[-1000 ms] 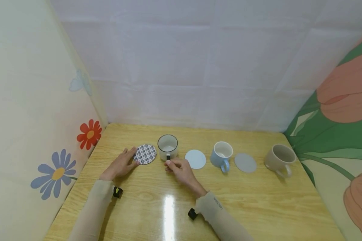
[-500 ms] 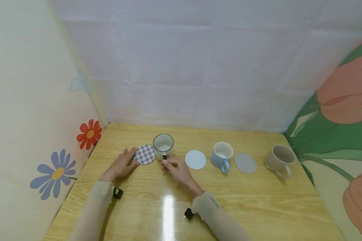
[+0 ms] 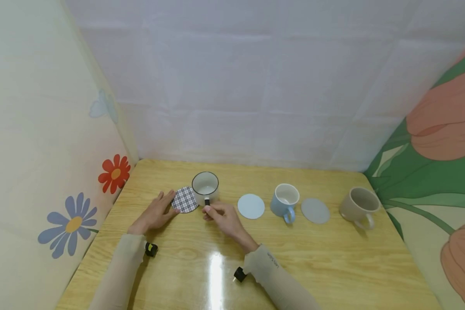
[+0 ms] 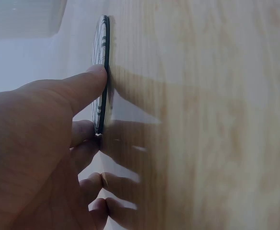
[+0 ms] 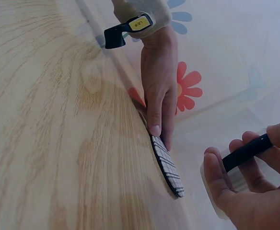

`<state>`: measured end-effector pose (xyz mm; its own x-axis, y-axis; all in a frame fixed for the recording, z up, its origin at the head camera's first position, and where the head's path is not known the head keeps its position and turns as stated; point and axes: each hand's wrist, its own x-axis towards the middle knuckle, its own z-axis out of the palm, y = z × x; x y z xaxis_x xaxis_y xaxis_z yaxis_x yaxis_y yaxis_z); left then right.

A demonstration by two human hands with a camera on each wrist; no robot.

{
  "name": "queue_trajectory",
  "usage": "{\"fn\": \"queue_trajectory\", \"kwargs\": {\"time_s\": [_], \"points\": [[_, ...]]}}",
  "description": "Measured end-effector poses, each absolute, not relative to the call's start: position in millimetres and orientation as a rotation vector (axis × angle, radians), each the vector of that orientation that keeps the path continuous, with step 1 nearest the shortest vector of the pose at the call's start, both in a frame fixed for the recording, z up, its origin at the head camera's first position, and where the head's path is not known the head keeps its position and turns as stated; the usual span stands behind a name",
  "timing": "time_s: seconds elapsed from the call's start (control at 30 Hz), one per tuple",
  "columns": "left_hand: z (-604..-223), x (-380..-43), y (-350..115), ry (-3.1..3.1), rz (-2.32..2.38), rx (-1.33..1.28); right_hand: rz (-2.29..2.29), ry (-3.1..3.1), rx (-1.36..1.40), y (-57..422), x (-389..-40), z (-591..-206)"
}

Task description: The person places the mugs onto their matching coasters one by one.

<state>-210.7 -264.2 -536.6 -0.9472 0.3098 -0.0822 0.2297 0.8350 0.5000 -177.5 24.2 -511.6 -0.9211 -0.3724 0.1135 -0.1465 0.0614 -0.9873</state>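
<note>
A plaid coaster (image 3: 184,200) lies at the left of the table. My left hand (image 3: 154,213) rests beside it with fingers extended, thumb and index fingertips touching its left edge. In the left wrist view the thumb presses on the coaster's rim (image 4: 101,43) while the other fingertips rest at the table. My right hand (image 3: 226,219) pinches the black-tipped handle of a white mug (image 3: 205,185) with a dark rim. Upright, the mug overlaps the coaster's right edge in the head view. Seen from the right wrist, thumb and fingers hold the black handle (image 5: 248,152); most of the mug is hidden.
Right of the mug, a pale blue coaster (image 3: 251,206), a blue mug (image 3: 282,204), a grey coaster (image 3: 315,210) and a beige mug (image 3: 352,204) stand in a row on the wooden table (image 3: 201,254). A white cloth wall (image 3: 236,107) closes off the back.
My right hand has moved the white mug leftward, from beside the plaid coaster to where it overlaps the coaster's right edge. The left hand has stayed in place.
</note>
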Motion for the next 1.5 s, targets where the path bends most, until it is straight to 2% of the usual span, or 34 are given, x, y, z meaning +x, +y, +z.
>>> {"fn": "queue_trajectory", "kwargs": {"time_s": [0.4,1.5], "points": [[-539,-209,-264,2.857,0.767,0.433,-1.961,2.160,-0.639,24,-179,-508],[-537,-212,-264,2.846,0.749,0.424,-1.930,2.141,-0.666,15,-188,-502]]}}
